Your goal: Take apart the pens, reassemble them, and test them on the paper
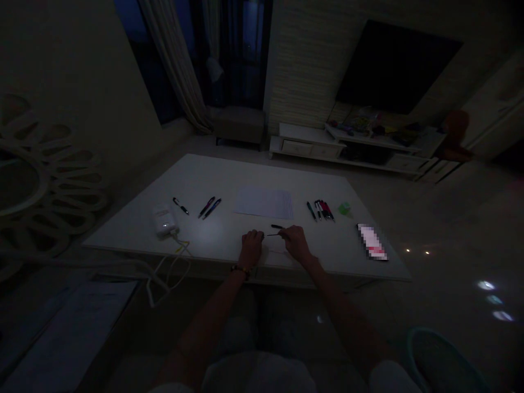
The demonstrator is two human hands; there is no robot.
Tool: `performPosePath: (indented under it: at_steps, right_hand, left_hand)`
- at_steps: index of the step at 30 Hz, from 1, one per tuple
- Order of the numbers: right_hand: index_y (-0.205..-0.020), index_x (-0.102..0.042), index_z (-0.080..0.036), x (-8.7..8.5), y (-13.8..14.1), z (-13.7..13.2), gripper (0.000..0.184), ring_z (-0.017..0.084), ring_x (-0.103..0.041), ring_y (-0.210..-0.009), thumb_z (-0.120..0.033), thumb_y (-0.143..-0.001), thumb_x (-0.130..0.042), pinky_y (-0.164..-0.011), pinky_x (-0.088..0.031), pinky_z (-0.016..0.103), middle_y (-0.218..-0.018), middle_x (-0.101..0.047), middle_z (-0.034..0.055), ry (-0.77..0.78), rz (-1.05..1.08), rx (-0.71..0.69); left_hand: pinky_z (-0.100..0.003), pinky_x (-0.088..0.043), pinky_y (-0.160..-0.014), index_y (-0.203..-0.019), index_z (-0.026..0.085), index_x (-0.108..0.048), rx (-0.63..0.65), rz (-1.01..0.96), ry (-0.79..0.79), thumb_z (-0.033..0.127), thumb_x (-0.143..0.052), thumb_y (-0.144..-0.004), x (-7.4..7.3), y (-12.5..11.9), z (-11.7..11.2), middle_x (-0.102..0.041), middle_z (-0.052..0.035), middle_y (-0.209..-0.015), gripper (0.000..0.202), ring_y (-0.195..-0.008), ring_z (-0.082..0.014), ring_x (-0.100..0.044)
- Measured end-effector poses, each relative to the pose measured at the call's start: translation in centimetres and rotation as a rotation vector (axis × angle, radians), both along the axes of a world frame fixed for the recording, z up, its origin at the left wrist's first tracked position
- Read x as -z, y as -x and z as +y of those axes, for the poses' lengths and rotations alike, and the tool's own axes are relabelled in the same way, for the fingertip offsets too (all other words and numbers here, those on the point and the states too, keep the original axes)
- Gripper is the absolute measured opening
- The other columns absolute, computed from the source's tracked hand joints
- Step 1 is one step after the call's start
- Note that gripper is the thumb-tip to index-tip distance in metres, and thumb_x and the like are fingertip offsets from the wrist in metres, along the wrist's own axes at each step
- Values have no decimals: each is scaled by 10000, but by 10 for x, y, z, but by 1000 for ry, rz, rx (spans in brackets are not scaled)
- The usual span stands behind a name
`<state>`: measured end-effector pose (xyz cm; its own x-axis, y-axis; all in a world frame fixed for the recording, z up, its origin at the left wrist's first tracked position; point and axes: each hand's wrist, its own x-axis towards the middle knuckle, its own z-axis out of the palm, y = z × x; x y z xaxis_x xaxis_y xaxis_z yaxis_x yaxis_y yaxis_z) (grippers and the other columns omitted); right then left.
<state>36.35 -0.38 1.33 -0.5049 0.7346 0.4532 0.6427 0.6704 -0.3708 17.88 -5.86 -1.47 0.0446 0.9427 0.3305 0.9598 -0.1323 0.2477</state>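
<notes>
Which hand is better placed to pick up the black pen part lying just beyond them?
Probably the left hand: it looks empty and sits close to the black pen part, while the right hand is pinching a thin dark rod.

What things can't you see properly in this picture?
In the head view:
The thin dark piece: the right hand covers one end.
The flat object at the table's right: a blocky blur hides it.
The small green thing: too small and dim to name.
The bunched pens: too small to read any markings.
</notes>
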Motion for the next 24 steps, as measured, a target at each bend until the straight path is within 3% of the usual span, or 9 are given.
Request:
performPosePath:
  at_steps: [6,11,15,24]
  right_hand:
    - [-875,-681,-198,-1,5,5,226,186,-564,-781,-69,-752,-542,-785,-351,320,-771,-684,41,45,-48,-55]
    - [-850,-680,-206,0,9,2,217,178,-591,-791,-75,-753,-538,-788,-382,307,-786,-690,34,127,-58,-109]
    - [-928,-662,-196,-7,18,-4,197,167,-614,-775,-135,-778,-550,-798,-405,299,-786,-689,38,185,46,-49]
    - [-912,-637,-184,-20,19,-6,168,136,-602,-541,-234,-768,-565,-603,-453,254,-572,-644,-13,546,224,-52]
  left_hand:
    - [-343,-324,-788,-973,197,-507,9,3,-3,128,-394,-862,0,-1,-1,-514,-65,-932,173,-896,-200,-454]
    - [-347,-329,-787,-1004,204,-507,164,61,-23,182,-364,-895,-2,-3,-3,-515,-66,-950,181,-892,-202,-448]
    - [-356,-332,-781,-1008,187,-500,154,86,-15,167,-337,-899,-2,-4,-5,-514,-73,-946,197,-883,-206,-449]
    - [-366,-329,-827,-1003,197,-496,214,106,-7,151,-376,-881,-6,-6,-8,-513,-67,-957,177,-900,-205,-448]
